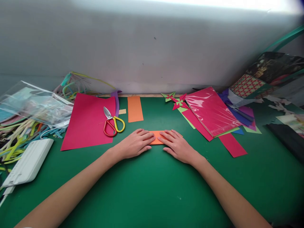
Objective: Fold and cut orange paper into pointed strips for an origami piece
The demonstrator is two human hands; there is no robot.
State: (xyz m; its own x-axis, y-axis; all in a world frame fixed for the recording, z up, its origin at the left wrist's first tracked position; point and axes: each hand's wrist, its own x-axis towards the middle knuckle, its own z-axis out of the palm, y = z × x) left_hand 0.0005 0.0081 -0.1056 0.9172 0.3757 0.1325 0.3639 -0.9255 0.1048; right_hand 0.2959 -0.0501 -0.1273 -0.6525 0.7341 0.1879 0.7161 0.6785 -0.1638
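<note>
A folded strip of orange paper (pixel 156 139) lies flat on the green table (pixel 152 186), its long side running left to right. My left hand (pixel 136 143) rests on its left end, fingers stretched out and pressing down. From the other side my right hand (pixel 177 145) lies on the right part of the strip, fingers also spread flat. Both hands cover much of the paper, so only its middle and a bit of the right edge show. Behind my left hand lies a second orange paper rectangle (pixel 135 109), unfolded.
Scissors (pixel 110 122) with red and yellow handles lie on a red sheet (pixel 87 123) at left. A white power strip (pixel 29 163) and fuzzy craft stems (pixel 14 142) are further left. Folded paper stars (pixel 179 102) and a plastic-wrapped red paper pack (pixel 211 110) sit back right.
</note>
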